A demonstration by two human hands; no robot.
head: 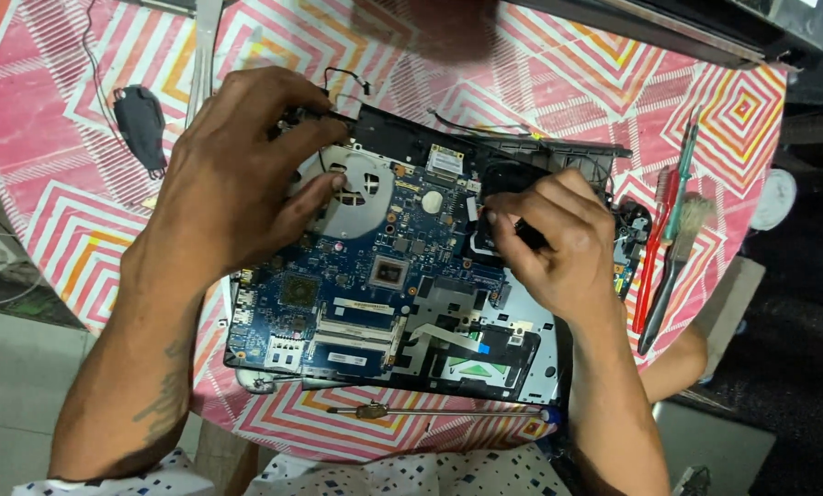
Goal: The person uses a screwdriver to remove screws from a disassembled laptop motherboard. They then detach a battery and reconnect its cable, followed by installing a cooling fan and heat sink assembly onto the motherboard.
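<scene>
An opened laptop base (531,354) with its blue motherboard (356,303) exposed lies on a round table under a pink patterned cloth (53,119). My left hand (237,174) rests on the board's upper left, fingers curled over the round silver fan housing (361,197) and gripping the black frame edge there. My right hand (554,243) is over the board's right side, fingertips pinched on a small black part (531,234) near the black frame.
A black mouse-like object (140,124) lies at the left. A red-handled tool (655,243), a green-handled tool (682,174) and a brush (673,266) lie at the right. A thin screwdriver (430,412) lies at the front edge. A dark laptop lid (669,32) sits at the back.
</scene>
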